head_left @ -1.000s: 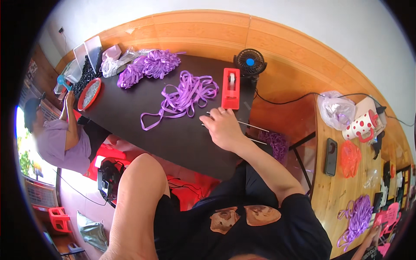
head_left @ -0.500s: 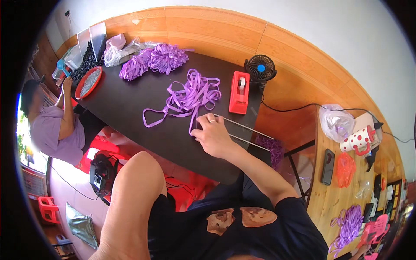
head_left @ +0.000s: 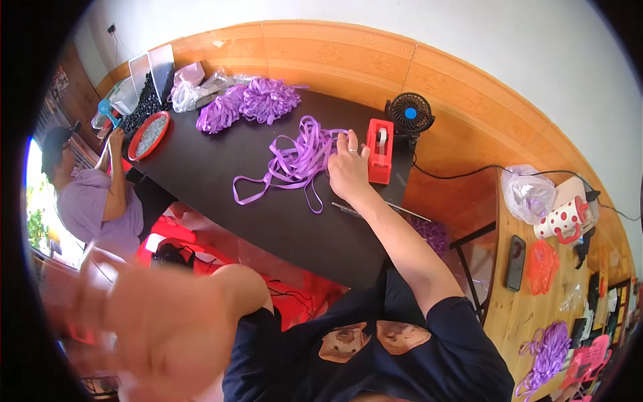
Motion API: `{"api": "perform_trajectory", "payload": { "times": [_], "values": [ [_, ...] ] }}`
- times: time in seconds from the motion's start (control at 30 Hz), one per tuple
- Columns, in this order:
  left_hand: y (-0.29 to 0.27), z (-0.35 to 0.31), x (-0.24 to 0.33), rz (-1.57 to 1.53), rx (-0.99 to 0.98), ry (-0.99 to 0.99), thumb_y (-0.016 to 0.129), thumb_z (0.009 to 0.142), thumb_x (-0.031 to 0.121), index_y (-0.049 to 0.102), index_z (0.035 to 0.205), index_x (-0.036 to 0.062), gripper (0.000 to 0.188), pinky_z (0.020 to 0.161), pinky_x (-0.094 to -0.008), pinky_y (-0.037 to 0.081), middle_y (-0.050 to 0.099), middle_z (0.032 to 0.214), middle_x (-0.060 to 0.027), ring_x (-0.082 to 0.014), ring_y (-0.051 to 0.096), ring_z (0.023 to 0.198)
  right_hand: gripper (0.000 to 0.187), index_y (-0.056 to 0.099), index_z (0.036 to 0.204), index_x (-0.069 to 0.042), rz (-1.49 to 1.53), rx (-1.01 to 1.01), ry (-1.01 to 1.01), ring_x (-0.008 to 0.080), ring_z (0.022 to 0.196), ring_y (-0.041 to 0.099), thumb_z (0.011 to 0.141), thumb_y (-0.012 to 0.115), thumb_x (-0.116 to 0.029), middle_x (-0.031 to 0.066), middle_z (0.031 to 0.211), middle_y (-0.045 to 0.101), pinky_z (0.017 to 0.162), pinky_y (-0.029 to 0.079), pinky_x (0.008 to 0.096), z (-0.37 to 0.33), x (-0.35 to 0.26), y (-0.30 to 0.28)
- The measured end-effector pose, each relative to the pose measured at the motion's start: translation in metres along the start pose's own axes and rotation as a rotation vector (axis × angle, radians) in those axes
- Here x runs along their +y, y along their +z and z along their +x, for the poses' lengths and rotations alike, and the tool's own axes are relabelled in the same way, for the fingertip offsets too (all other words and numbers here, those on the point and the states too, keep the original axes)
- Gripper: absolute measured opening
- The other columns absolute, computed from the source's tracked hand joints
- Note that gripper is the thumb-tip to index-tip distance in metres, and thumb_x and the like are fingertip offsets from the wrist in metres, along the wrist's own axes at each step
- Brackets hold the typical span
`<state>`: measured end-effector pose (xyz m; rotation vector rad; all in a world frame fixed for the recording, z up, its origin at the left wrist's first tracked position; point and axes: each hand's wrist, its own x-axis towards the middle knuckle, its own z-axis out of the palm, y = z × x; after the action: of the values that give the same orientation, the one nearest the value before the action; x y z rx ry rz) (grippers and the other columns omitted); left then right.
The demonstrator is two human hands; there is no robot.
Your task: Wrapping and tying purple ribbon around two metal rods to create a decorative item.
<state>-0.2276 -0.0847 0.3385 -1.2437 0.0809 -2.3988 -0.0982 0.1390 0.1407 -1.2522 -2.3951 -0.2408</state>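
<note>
At the far left, a co-worker in a purple shirt (head_left: 100, 201) sits by the end of a dark table (head_left: 288, 248), both hands raised. Beside them are a pale see-through tub (head_left: 125, 100), its contents too small to tell, and a spread of small black pieces (head_left: 144, 106) against upright clear panels (head_left: 161, 70). Just right, a shallow red bowl (head_left: 161, 139) holds a layer of greyish, glassy bits. Near left, the person's left hand (head_left: 164, 321) is a blur close to the camera; whether it grasps anything I cannot tell. Crumpled plastic bags (head_left: 191, 92) and two purple ribbon bundles (head_left: 248, 104) lie along the far side. Mid-table sits a loose purple ribbon heap (head_left: 301, 157), and the right hand (head_left: 347, 166) reaches to its right edge; I cannot tell whether the fingers pinch it. Just right of them, a red tape dispenser (head_left: 380, 167) holds a roll of tape, near a small black fan (head_left: 410, 114). On the wooden table (head_left: 536, 305) at right, a clear bag (head_left: 526, 191) shows something purple inside, left of a dotted cup (head_left: 559, 220), contents hidden. Nearer are a black phone (head_left: 515, 262), a red bag (head_left: 542, 266) and another purple ribbon bunch (head_left: 546, 352).
</note>
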Motion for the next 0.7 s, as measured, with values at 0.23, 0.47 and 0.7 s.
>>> {"api": "perform_trajectory", "payload": {
  "times": [0.23, 0.47, 0.7],
  "values": [
    [-0.07, -0.147, -0.099, 0.597, -0.969, -1.043, 0.06, 0.085, 0.006, 0.066, 0.101, 0.0008, 0.018, 0.08, -0.0318, 0.046, 0.064, 0.1, -0.0139, -0.0249, 0.061, 0.091, 0.01, 0.062, 0.087, -0.003, 1.189, 0.333, 0.069, 0.0138, 0.071, 0.059, 0.088, 0.063, -0.012, 0.0059, 0.077, 0.063, 0.062, 0.045, 0.029, 0.009, 0.015, -0.092],
    [-0.14, -0.218, -0.117, 0.774, -1.545, -0.653, 0.065, 0.078, 0.02, 0.07, 0.093, 0.008, 0.02, 0.082, -0.0431, 0.042, 0.062, 0.099, -0.007, -0.0292, 0.053, 0.099, 0.014, 0.059, 0.1, 0.001, 2.017, 0.339, -0.085, 0.0175, 0.069, 0.061, 0.092, 0.055, -0.008, 0.0109, 0.083, 0.063, 0.063, 0.049, 0.0293, -0.032, 0.041, -0.19],
    [-0.078, -0.183, -0.102, 0.757, -1.359, -0.636, 0.067, 0.078, 0.013, 0.07, 0.081, 0.0045, 0.009, 0.08, -0.0384, 0.041, 0.065, 0.089, -0.0075, -0.0255, 0.057, 0.09, 0.013, 0.068, 0.084, 0.002, 1.563, -0.153, 0.23, 0.0064, 0.047, 0.049, 0.074, 0.065, 0.01, 0.0049, 0.073, 0.06, 0.042, 0.036, 0.0186, -0.112, 0.076, -0.201]
  ]
}}
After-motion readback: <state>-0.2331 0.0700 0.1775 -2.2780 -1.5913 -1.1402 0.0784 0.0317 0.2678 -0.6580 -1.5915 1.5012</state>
